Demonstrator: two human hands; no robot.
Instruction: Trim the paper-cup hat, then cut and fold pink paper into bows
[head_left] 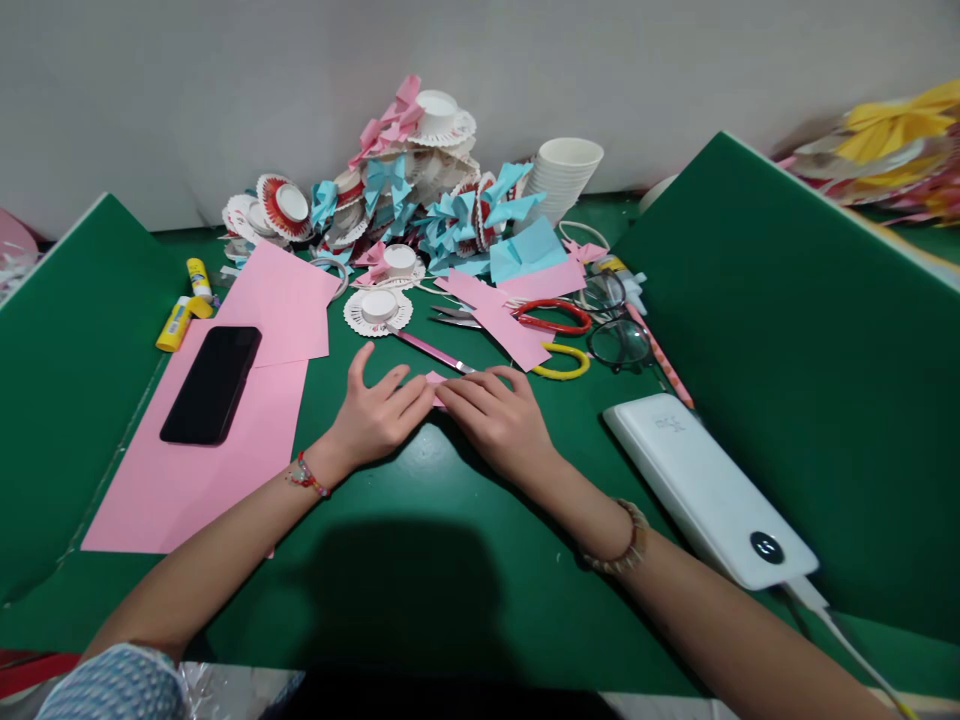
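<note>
Between my two hands, low over the green table [420, 480], is a small piece of pink paper [436, 379]. Fingertips of my left hand [382, 408] close on its left side, while the index finger sticks up apart. My right hand [499, 405] has its fingers pressed together on the paper's right side and covers part of it. Just beyond the hands lies a pink-handled craft knife [431, 350], its tip by a small white paper hat [378, 311] with a frilled brim. Red-handled scissors [555, 316] and yellow-handled scissors [562, 362] lie partly under pink paper strips [510, 325].
At the back stands a heap of paper hats with blue and pink bows [450, 215], beside stacked paper cups [566, 175]. Left are pink sheets [262, 480], a phone [211, 385] and glue sticks [174, 324]. Eyeglasses [619, 342] and a cabled power bank [712, 490] lie right. Green panels [810, 380] flank the table.
</note>
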